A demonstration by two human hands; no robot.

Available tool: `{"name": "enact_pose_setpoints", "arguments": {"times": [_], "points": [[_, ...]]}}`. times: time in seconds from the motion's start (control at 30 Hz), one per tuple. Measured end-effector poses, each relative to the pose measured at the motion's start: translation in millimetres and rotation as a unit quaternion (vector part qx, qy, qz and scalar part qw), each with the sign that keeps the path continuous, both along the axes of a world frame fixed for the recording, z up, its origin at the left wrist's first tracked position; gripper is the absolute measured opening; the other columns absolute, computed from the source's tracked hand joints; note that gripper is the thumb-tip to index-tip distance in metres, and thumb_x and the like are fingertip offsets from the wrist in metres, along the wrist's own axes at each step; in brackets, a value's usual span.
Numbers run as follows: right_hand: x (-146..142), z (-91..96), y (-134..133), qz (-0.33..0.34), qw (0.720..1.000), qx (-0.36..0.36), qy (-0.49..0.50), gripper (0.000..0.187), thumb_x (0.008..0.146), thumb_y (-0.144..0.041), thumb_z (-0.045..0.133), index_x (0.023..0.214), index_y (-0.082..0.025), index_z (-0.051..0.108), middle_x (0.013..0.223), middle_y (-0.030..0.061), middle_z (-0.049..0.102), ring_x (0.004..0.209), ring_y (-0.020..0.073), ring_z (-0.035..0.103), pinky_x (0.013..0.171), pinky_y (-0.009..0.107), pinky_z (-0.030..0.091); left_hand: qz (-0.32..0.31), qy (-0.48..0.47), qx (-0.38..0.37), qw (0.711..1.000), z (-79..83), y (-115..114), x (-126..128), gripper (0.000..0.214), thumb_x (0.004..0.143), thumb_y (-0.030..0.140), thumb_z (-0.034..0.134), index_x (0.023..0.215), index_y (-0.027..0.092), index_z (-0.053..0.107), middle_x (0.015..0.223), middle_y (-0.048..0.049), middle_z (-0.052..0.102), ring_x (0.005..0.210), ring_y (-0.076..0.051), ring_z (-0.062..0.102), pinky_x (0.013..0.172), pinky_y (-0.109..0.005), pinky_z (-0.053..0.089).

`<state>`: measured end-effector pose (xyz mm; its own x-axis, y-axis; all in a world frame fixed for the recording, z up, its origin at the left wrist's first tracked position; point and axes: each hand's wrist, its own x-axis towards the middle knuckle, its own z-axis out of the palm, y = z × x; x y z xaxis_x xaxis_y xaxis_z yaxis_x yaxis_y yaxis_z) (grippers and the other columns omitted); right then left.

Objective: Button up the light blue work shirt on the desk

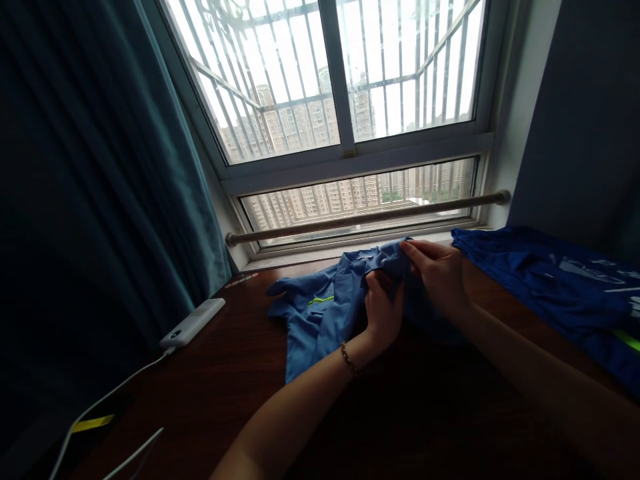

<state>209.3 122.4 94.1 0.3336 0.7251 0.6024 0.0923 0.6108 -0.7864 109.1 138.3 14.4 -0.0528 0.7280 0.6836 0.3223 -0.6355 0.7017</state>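
A blue work jacket with a thin yellow-green stripe lies on a dark wooden table below the window. My left hand grips a fold of its cloth near the middle; a bead bracelet sits on that wrist. My right hand pinches the same garment's upper edge, just right of and above the left hand. Part of the jacket is hidden under both hands.
A pile of darker blue garments lies at the right. A white power bank with white cables rests at the table's left, next to a teal curtain. A wooden rail runs along the barred window.
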Motion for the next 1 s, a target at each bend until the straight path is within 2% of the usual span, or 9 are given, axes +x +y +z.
{"name": "enact_pose_setpoints", "arguments": {"times": [0.1, 0.3, 0.4, 0.5, 0.57, 0.67, 0.73, 0.9, 1.0], "points": [[-4, 6.6, -12, -0.009, 0.999, 0.025, -0.027, 0.023, 0.073, -0.035, 0.061, 0.073, -0.013, 0.067, 0.048, -0.0029, 0.051, 0.042, 0.007, 0.045, 0.042, 0.02, 0.035, -0.049, -0.089, -0.017, 0.995, 10.0, -1, 0, 0.018, 0.081, 0.03, 0.051, 0.087, 0.02, 0.037, 0.071, 0.0015, 0.048, 0.062, -0.01, 0.049, 0.055, -0.02, 0.039], [-2, 9.1, -11, -0.05, 0.998, 0.019, -0.017, 0.024, 0.073, -0.037, 0.061, 0.077, -0.014, 0.067, 0.057, 0.0006, 0.06, 0.047, 0.0109, 0.055, 0.045, 0.021, 0.042, -0.061, -0.163, -0.1, 0.98, 16.7, 13, -7, 0.025, 0.08, 0.039, 0.051, 0.09, 0.02, 0.038, 0.058, 0.0064, 0.046, 0.046, -0.007, 0.042, 0.045, -0.017, 0.032], [-2, 7.4, -9, -0.06, 0.997, 0.026, -0.033, 0.024, 0.074, -0.037, 0.06, 0.077, -0.014, 0.067, 0.058, 0.0006, 0.06, 0.048, 0.0112, 0.056, 0.046, 0.021, 0.042, -0.058, -0.081, -0.112, 0.989, 18.3, 22, -14, 0.026, 0.079, 0.041, 0.052, 0.092, 0.02, 0.043, 0.052, 0.0074, 0.044, 0.043, -0.007, 0.039, 0.043, -0.018, 0.028], [-4, 3.4, -7, -0.05, 0.997, 0.032, -0.044, 0.023, 0.074, -0.036, 0.059, 0.077, -0.014, 0.066, 0.063, 0.0016, 0.061, 0.052, 0.0118, 0.058, 0.047, 0.021, 0.043, -0.036, 0.077, -0.061, 0.995, 19.4, 24, -17, 0.017, 0.077, 0.036, 0.055, 0.081, 0.02, 0.053, 0.054, 0.0048, 0.046, 0.049, -0.009, 0.043, 0.048, -0.02, 0.031], [-4, -0.3, -4, -0.035, 0.998, 0.035, -0.045, 0.023, 0.074, -0.036, 0.059, 0.077, -0.014, 0.066, 0.067, 0.0023, 0.062, 0.054, 0.0123, 0.059, 0.048, 0.021, 0.044, -0.046, 0.122, -0.025, 0.991, 18.8, 23, -17, 0.011, 0.075, 0.03, 0.057, 0.075, 0.019, 0.055, 0.063, 0.002, 0.051, 0.057, -0.01, 0.047, 0.053, -0.021, 0.035], [-4, -4.9, -1, -0.004, 0.998, 0.036, -0.056, 0.024, 0.075, -0.037, 0.058, 0.078, -0.014, 0.064, 0.069, 0.0021, 0.061, 0.055, 0.0119, 0.058, 0.049, 0.022, 0.044, -0.073, 0.069, -0.023, 0.995, 16.4, 24, -14, 0.018, 0.07, 0.023, 0.061, 0.086, 0.019, 0.053, 0.081, -0.0012, 0.056, 0.068, -0.011, 0.052, 0.058, -0.021, 0.04], [-4, -6.3, 0, 0.01, 0.997, 0.038, -0.065, 0.025, 0.075, -0.038, 0.057, 0.077, -0.014, 0.064, 0.069, 0.0018, 0.061, 0.055, 0.0113, 0.057, 0.05, 0.022, 0.045, -0.076, 0.035, -0.037, 0.996, 15.2, 26, -13, 0.026, 0.069, 0.021, 0.062, 0.092, 0.019, 0.05, 0.084, -0.0018, 0.056, 0.069, -0.011, 0.052, 0.059, -0.021, 0.041], [-2, -9.9, 6, 0.008, 0.997, 0.025, -0.076, 0.025, 0.076, -0.038, 0.056, 0.08, -0.015, 0.062, 0.071, 0.0025, 0.061, 0.058, 0.0127, 0.058, 0.053, 0.023, 0.047, -0.09, 0.083, -0.047, 0.991, 14.3, 35, -18, 0.008, 0.069, 0.021, 0.061, 0.07, 0.017, 0.054, 0.072, 0.0004, 0.053, 0.068, -0.011, 0.049, 0.061, -0.021, 0.04], [-3, -15.8, 14, 0.01, 0.993, 0.022, -0.112, 0.027, 0.076, -0.031, 0.055, 0.099, -0.016, 0.058, 0.096, 0.0064, 0.06, 0.068, 0.014, 0.061, 0.062, 0.027, 0.051, -0.086, 0.08, -0.08, 0.99, 9.3, 42, -20, 0.008, 0.069, 0.021, 0.059, 0.067, 0.016, 0.054, 0.068, 0.0004, 0.052, 0.065, -0.011, 0.049, 0.059, -0.02, 0.039]]}}
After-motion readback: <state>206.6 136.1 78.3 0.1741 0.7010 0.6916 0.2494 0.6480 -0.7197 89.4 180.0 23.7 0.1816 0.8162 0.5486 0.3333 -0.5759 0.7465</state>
